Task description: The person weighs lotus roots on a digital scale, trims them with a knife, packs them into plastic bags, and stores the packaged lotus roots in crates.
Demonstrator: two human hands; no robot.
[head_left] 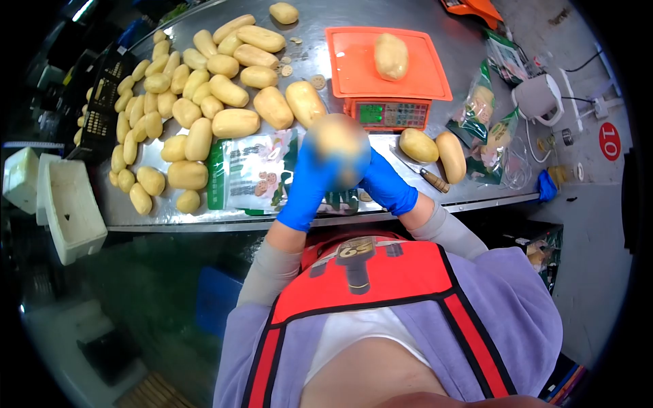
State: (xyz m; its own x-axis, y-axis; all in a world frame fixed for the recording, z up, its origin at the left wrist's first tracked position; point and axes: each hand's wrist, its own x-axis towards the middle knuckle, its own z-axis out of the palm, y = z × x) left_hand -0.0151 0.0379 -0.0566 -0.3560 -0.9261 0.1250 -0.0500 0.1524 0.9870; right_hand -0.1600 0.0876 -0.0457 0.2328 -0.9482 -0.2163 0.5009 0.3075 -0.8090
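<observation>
A blurred, pale yellow lotus root piece (337, 132) is between my two blue-gloved hands above the front of the steel table. My left hand (311, 178) wraps it from the left, and my right hand (386, 182) closes round it from the right; the fingertips are smeared. Beneath the hands lie printed plastic bags (255, 173) with green edges. A knife (434, 180) with a wooden handle rests right of my right hand, beside two lotus root pieces (419, 145). Behind them, an orange scale (388, 78) carries one lotus root piece (391, 56).
Many lotus roots (235, 122) are heaped on the left of the steel table (313, 20), with cut slices (317, 81) near them. Filled bags (479, 105) and a white jug-like container (541, 98) stand right. A black crate (105, 88) and foam box (75, 211) are left.
</observation>
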